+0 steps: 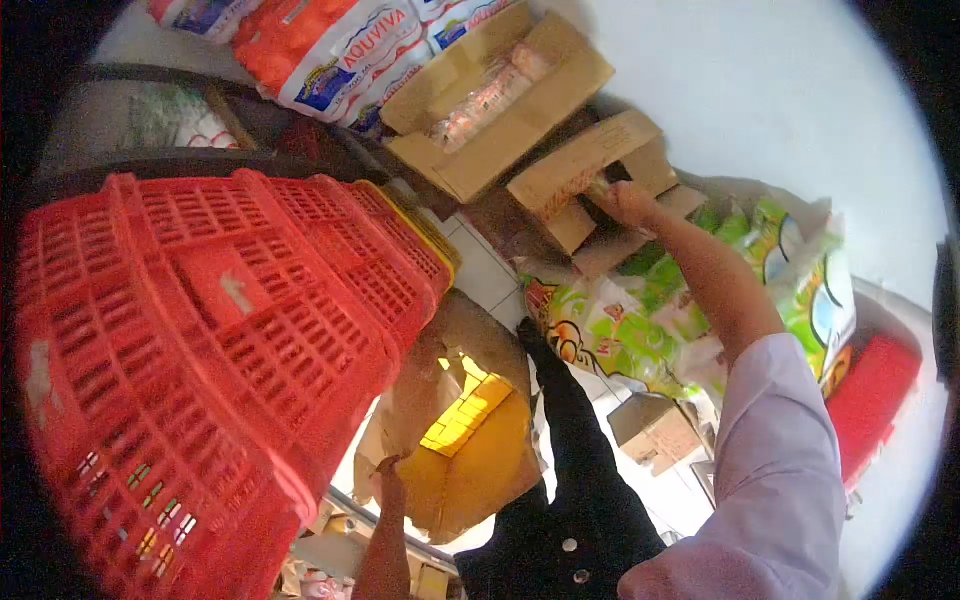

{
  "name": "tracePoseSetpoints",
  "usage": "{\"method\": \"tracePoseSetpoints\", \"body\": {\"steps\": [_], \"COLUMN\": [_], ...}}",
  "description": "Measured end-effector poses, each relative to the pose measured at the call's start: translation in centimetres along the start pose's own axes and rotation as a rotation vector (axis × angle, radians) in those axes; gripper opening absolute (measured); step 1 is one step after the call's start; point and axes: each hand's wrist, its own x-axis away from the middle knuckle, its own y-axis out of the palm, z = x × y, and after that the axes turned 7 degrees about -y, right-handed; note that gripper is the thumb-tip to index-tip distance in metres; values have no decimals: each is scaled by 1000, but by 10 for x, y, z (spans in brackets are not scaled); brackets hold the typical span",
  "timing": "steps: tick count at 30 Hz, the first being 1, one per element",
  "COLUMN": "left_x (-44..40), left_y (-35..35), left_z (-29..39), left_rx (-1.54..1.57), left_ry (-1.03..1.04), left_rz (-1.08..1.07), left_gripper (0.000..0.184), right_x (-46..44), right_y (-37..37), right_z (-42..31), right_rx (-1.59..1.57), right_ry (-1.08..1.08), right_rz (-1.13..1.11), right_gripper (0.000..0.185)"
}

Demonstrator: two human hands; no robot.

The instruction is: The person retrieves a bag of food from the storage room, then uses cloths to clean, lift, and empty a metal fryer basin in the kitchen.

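Observation:
My left hand is closed on the rim of an open cardboard box, whose inside glows yellow in the sunlight. My right hand is stretched out to another open cardboard box by the wall. Its fingers are curled at that box's dark opening, around a small pale thing too unclear to name. The flaps of this box stand apart, and its inside is mostly in shadow.
Stacked red plastic crates fill the left side. A long open carton holds wrapped goods, beside AQUVIVA water packs. Green printed snack bags lie under my right arm. A small closed carton and a red object are to the right.

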Motion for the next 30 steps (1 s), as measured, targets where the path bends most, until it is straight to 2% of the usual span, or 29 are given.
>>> {"method": "tracePoseSetpoints", "body": {"steps": [2, 3, 5, 6, 7, 8, 9, 11, 13, 14, 16, 18, 19, 20, 21, 23, 24, 26, 28, 30], "left_x": [-25, -31, -43, -47, -50, -23, 11, 85, 156, 189, 214, 217, 211, 200, 198, 188, 182, 193, 217, 248], "left_y": [38, 38, 37, 71, 104, 95, 72, 78, 45, 64, 118, 178, 181, 178, 168, 133, 118, 76, 41, 0], "left_z": [-77, -73, -56, -91, -126, -78, -6, 47, 106, 97, 52, 15, 27, 30, 20, 16, 18, 33, 39, 50], "left_rx": [-118, -224, -434, -427, -450, -226, 13, -147, -164, -186, -199, -188, -111, -38, 11, -131, -231, -283, -244, -242], "left_ry": [313, 229, 50, 275, 484, 330, 189, 468, 430, 571, 690, 625, 480, 330, 175, 382, 414, 444, 536, 552], "left_rz": [17, -71, -237, -37, 192, 173, 183, 346, -268, -226, -98, 42, -52, -154, -270, -150, -135, -135, -107, -88], "left_gripper": [29, 30, 33, 37, 45, 51, 59, 71, 85, 87, 80, 62, 52, 43, 36, 30, 29, 29, 28, 27], "right_x": [19, 27, 43, 56, 67, 80, 95, 127, 159, 172, 192, 227, 236, 259, 283, 339, 369, 429, 490, 546], "right_y": [-17, -24, -60, -77, -90, -100, -116, -158, -209, -216, -241, -262, -257, -262, -266, -254, -249, -250, -229, -246], "right_z": [-17, -26, -53, -70, -74, -73, -85, -117, -182, -200, -227, -300, -318, -357, -387, -438, -455, -494, -522, -559], "right_rx": [-78, -118, 163, 296, 523, 744, 675, 627, 656, 605, 531, 372, 250, 154, 71, -60, -85, -270, -465, -604], "right_ry": [131, 196, 84, 26, -158, -345, -351, -318, -230, -219, -198, -136, -65, -98, -96, -114, -144, -41, -15, 74], "right_rz": [-67, -96, -217, -284, -300, -317, -215, -137, -192, -152, -64, 106, 151, 196, 188, 231, 292, 206, 374, 255], "right_gripper": [23, 25, 20, 19, 17, 16, 16, 16, 22, 21, 21, 25, 27, 29, 27, 24, 22, 21, 21, 25]}}
